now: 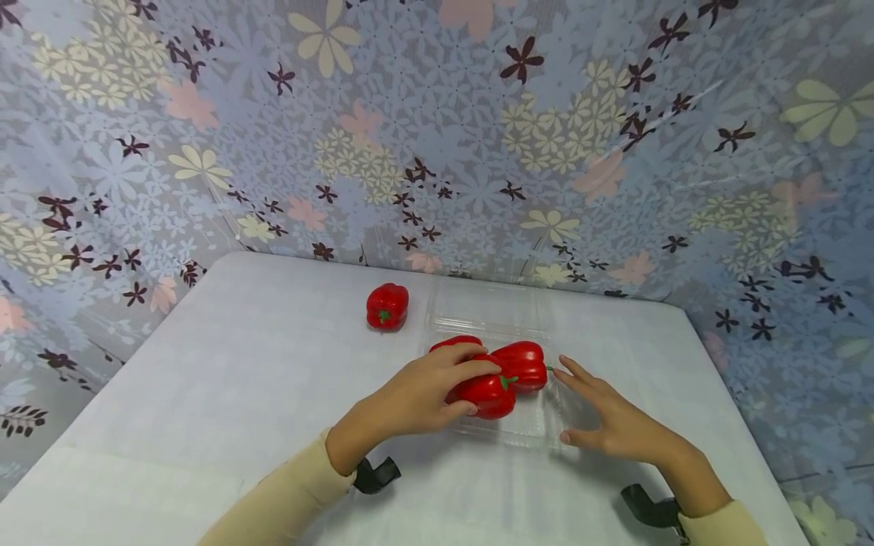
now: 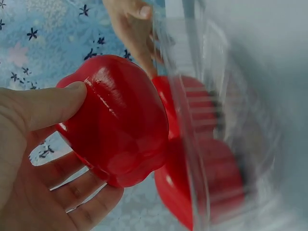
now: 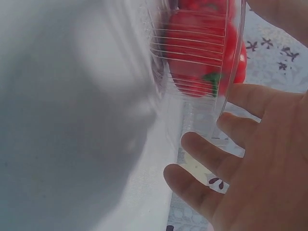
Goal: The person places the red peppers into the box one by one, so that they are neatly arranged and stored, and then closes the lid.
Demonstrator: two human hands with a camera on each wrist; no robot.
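Note:
My left hand [image 1: 426, 390] grips a glossy red bell pepper [image 1: 493, 398] with a green stem, thumb on one side and fingers on the other. In the left wrist view that bell pepper [image 2: 118, 125] is at the rim of a clear plastic container [image 1: 505, 436]. Two more red bell peppers lie inside it: one [image 1: 522, 360] to the right, its stem pointing right, and another [image 1: 457, 341] partly hidden behind my left hand. My right hand [image 1: 614, 421] is beside the container's right wall, fingers spread and holding nothing. In the right wrist view its fingertips [image 3: 226, 120] are right at the rim.
A single red bell pepper [image 1: 387, 307] stands on the white-covered table [image 1: 273, 341], left of the container. The container's transparent lid [image 1: 488, 303] lies folded back toward the wall. A flower-patterned covering [image 1: 437, 136] rises behind the table.

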